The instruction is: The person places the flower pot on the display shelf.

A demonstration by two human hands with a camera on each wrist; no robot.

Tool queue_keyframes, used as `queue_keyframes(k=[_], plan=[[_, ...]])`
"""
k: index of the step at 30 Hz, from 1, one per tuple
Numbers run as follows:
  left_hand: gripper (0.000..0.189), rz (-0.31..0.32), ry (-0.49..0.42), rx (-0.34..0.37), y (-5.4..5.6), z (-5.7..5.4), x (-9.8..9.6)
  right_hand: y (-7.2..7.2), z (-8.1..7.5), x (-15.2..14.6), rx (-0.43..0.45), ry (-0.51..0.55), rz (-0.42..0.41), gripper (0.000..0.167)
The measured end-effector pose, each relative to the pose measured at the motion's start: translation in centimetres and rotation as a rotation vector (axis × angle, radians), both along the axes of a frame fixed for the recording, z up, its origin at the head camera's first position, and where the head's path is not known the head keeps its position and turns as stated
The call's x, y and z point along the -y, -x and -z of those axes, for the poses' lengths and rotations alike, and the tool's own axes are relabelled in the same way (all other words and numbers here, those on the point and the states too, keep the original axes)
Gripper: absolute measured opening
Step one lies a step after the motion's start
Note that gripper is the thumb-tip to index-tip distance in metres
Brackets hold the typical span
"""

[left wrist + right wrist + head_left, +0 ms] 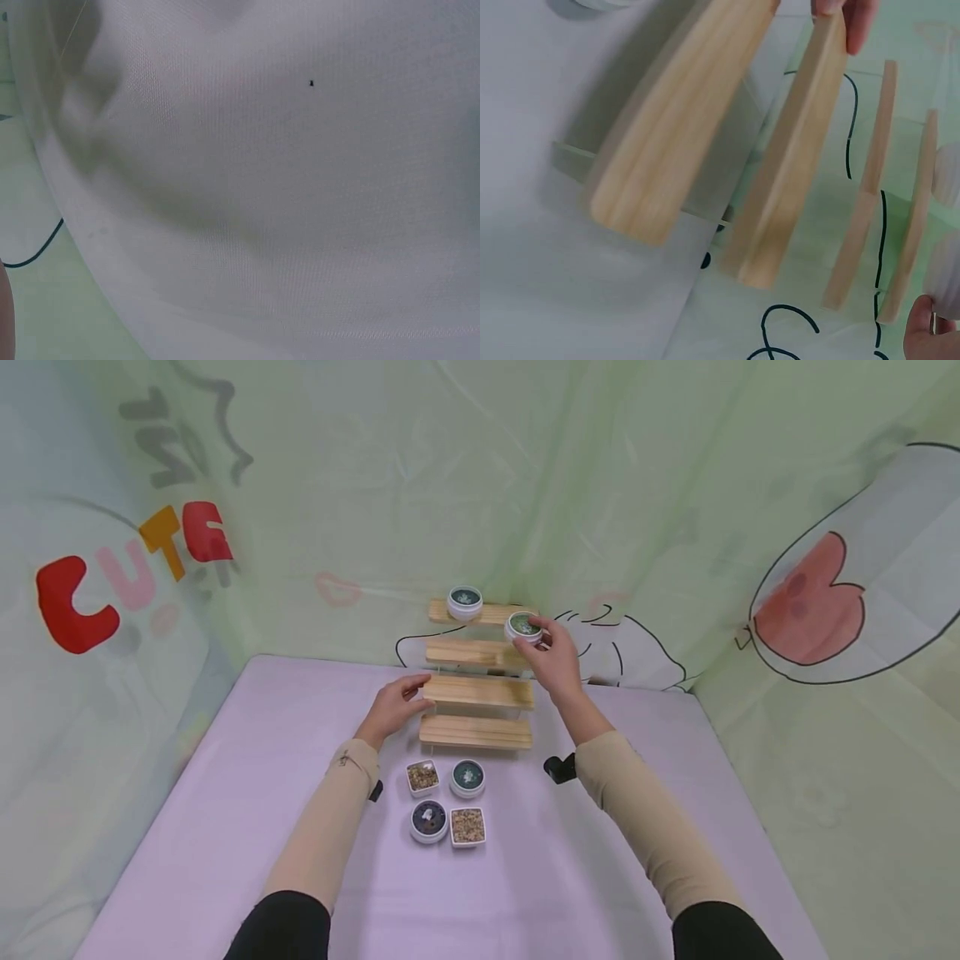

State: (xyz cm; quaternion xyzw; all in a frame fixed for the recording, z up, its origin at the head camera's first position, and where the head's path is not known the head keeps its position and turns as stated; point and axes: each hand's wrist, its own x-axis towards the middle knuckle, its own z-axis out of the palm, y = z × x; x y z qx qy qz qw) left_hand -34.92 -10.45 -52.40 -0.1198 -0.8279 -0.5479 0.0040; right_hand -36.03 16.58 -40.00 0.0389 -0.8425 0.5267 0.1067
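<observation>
My right hand [557, 658] holds a small round white jar with a green top [522, 626] at the right end of the highest plank. The right wrist view shows that jar [943, 276] side-on, with fingertips [921, 311] against it. A second round white jar [465, 602] stands on the same plank, toward its left. My left hand [392, 708] is at the left end of a four-tier wooden stand [480, 692], thumb and fingers gripping the second plank from the bottom. In the right wrist view its fingers lie on both sides of that plank [799, 165].
Before the stand, two round jars [468, 777] [429, 820] and two square white tubs of grainy bits [423, 777] [468, 827] sit on the pale purple tabletop [600, 877]. A printed green curtain [360, 493] hangs close behind. Pale cloth fills most of the left wrist view.
</observation>
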Motion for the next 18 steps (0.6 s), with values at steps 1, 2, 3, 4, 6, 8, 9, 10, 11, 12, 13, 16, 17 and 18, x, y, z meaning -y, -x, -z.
queue_keyframes(k=[1, 2, 3, 4, 6, 8, 9, 10, 11, 12, 13, 16, 17, 18], plan=[[0.056, -0.002, 0.001, 0.001, 0.0, 0.0, 0.0, 0.3, -0.2, 0.1, -0.002, -0.007, 0.003, 0.049], [0.056, -0.005, 0.001, 0.002, 0.0, 0.0, 0.0, 0.6, -0.3, 0.2, -0.005, -0.013, 0.006, 0.049], [0.056, -0.007, -0.001, 0.004, 0.1, 0.0, 0.0, 0.9, -0.5, 0.3, -0.007, -0.018, 0.010, 0.049], [0.056, -0.010, -0.003, 0.007, 0.0, 0.0, 0.0, 1.1, -0.6, 0.4, -0.008, -0.021, 0.014, 0.049], [0.056, -0.007, -0.010, 0.004, 0.0, 0.1, 0.0, 1.5, -0.7, 0.6, -0.003, -0.029, 0.014, 0.050], [0.056, -0.003, -0.017, 0.000, 0.0, 0.1, 0.0, 1.8, -0.8, 0.8, -0.001, -0.039, 0.015, 0.050], [0.056, 0.001, -0.020, -0.009, 0.1, 0.2, 0.0, 2.0, -0.9, 0.9, 0.003, -0.045, 0.016, 0.050], [0.056, 0.003, -0.022, -0.012, 0.1, 0.2, 0.0, 2.1, -0.9, 1.0, 0.005, -0.050, 0.018, 0.049], [0.056, 0.005, -0.021, -0.014, 0.1, 0.3, -0.1, 2.3, -0.9, 1.1, 0.008, -0.055, 0.019, 0.049], [0.056, 0.003, -0.015, -0.015, 0.2, 0.3, 0.0, 2.4, -0.8, 1.1, 0.010, -0.065, 0.023, 0.049], [0.057, 0.001, -0.013, -0.014, 0.2, 0.3, 0.0, 2.6, -0.8, 1.2, 0.011, -0.073, 0.027, 0.049], [0.057, -0.003, -0.003, -0.007, 0.2, 0.2, 0.0, 3.1, -0.7, 1.4, 0.010, -0.095, 0.034, 0.049], [0.057, -0.002, -0.001, -0.007, 0.2, 0.1, 0.1, 3.2, -0.6, 1.4, 0.007, -0.101, 0.033, 0.049], [0.057, -0.001, -0.001, -0.005, 0.1, 0.1, 0.1, 3.3, -0.6, 1.4, 0.003, -0.110, 0.032, 0.050]])
